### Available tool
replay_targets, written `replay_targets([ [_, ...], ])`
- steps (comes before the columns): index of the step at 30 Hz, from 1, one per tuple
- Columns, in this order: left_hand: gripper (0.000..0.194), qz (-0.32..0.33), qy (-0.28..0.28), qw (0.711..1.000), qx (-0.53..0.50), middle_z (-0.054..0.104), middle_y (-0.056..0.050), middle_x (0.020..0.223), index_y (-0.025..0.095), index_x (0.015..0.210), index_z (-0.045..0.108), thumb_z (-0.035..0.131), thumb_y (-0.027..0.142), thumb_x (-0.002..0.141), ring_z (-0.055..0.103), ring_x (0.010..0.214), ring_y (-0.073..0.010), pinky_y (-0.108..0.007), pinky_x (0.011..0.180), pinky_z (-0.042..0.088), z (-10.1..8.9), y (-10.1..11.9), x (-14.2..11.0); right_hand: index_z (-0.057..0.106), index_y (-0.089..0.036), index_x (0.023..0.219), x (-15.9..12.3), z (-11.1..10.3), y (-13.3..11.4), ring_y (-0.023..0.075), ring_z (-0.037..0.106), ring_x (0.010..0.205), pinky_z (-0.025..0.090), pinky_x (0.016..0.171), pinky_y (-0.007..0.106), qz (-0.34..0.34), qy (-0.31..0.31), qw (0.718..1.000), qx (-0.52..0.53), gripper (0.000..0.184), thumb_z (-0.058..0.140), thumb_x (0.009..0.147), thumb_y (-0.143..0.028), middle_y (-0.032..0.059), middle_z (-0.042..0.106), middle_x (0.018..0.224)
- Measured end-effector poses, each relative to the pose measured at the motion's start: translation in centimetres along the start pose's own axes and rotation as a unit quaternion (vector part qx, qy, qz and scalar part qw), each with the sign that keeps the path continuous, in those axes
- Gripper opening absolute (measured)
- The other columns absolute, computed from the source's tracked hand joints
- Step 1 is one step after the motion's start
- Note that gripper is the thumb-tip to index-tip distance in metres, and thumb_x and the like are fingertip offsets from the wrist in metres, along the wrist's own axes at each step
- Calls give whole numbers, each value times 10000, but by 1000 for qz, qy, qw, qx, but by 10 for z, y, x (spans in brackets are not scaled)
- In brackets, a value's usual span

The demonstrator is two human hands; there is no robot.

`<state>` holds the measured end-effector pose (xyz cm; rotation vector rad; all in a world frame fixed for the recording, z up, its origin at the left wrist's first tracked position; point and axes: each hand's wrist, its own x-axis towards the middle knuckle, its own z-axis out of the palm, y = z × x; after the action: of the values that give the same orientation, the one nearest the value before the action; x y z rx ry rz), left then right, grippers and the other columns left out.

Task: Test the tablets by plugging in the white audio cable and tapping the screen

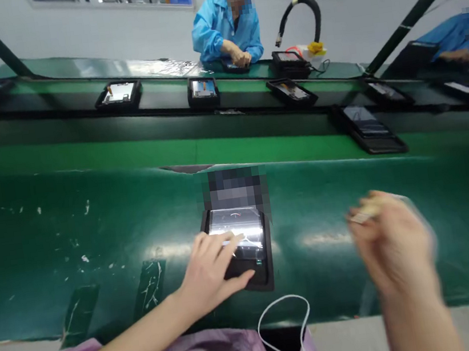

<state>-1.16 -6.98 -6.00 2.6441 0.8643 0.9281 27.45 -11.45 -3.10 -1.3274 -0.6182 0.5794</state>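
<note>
My left hand [215, 261] rests with spread fingers on a shiny, screen-like flat panel [245, 228]. That panel lies in a black tray [266, 279] on the green bench in front of me. Light reflects off the panel, and its upper end is pixelated. To the right, my right hand [392, 241] is raised above the bench, apart from the tray and smeared by motion. Its fingers are closed, with something small and pale at the tips that is too blurred to name.
Beyond the bench [93, 217], black trays with devices [204, 90] stand along a dark line. A larger black tray [368, 126] sits right of centre. Opposite, a person in blue [226, 27] works near a bent black hose [311, 7]. A white cable [307, 304] loops at my lap.
</note>
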Motion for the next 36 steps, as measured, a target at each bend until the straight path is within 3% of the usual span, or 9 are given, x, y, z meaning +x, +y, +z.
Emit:
replay_targets([
  [2, 977, -65, -29, 997, 31, 512, -240, 1390, 118, 1483, 274, 777, 496, 736, 526, 1239, -388, -551, 1006, 406, -3, -18, 6, 674, -175, 881, 24, 52, 11, 146, 640, 728, 559, 708, 290, 43, -58, 997, 15, 550, 901, 560, -560, 6, 656, 802],
  [4, 1401, -104, -73, 992, 10, 284, -307, 1541, 115, 1548, -22, 836, 633, 569, 328, 1401, -473, -654, 1094, 289, 0, -33, 11, 678, -184, 832, 46, 101, 26, 147, 650, 724, 553, 692, 272, 88, -116, 989, 13, 596, 908, 464, -592, 2, 659, 758],
  [6, 1573, -133, -109, 984, -40, 164, -313, 1582, 150, 1521, -208, 852, 677, 485, 219, 1447, -486, -685, 1117, 245, 5, -42, 14, 677, -185, 814, 67, 137, 41, 157, 666, 747, 547, 659, 253, 105, -151, 983, -3, 593, 893, 456, -606, 8, 665, 761],
  [9, 1615, -157, -131, 975, -84, 105, -292, 1602, 199, 1498, -283, 898, 593, 468, 171, 1458, -484, -693, 1121, 256, 10, -46, 15, 678, -184, 808, 90, 162, 55, 159, 680, 748, 546, 626, 232, 113, -172, 978, -29, 581, 887, 465, -602, 11, 669, 778],
  [15, 1603, -147, -130, 979, -56, 199, -317, 1571, 144, 1531, -189, 942, 462, 440, 197, 1442, -514, -727, 1057, 341, 13, -44, 11, 698, -168, 776, 102, 164, 58, 167, 692, 676, 588, 661, 266, 143, -220, 961, -87, 559, 899, 476, -594, 10, 674, 703],
  [21, 1504, -147, -138, 979, -24, 286, -313, 1542, 82, 1544, -34, 895, 566, 465, 301, 1409, -503, -676, 1025, 409, 13, -43, 13, 719, -168, 810, 103, 164, 62, 141, 671, 625, 583, 635, 248, 111, -237, 956, -135, 462, 844, 643, -580, 3, 657, 653],
  [26, 1274, -134, -143, 981, 12, 344, -298, 1518, 75, 1459, 235, 849, 622, 487, 341, 1393, -471, -613, 997, 439, 13, -44, 15, 711, -178, 751, 105, 165, 62, 134, 670, 608, 572, 592, 216, 114, -239, 954, -140, 445, 842, 641, -589, 5, 659, 660],
  [36, 1074, -108, -154, 981, 50, 459, -324, 1410, 42, 1279, 407, 826, 630, 485, 178, 1464, -427, -559, 997, 428, 7, -43, 25, 682, -210, 719, 110, 168, 57, 154, 696, 672, 603, 654, 232, 145, -285, 932, -170, 385, 826, 685, -565, 10, 685, 709],
])
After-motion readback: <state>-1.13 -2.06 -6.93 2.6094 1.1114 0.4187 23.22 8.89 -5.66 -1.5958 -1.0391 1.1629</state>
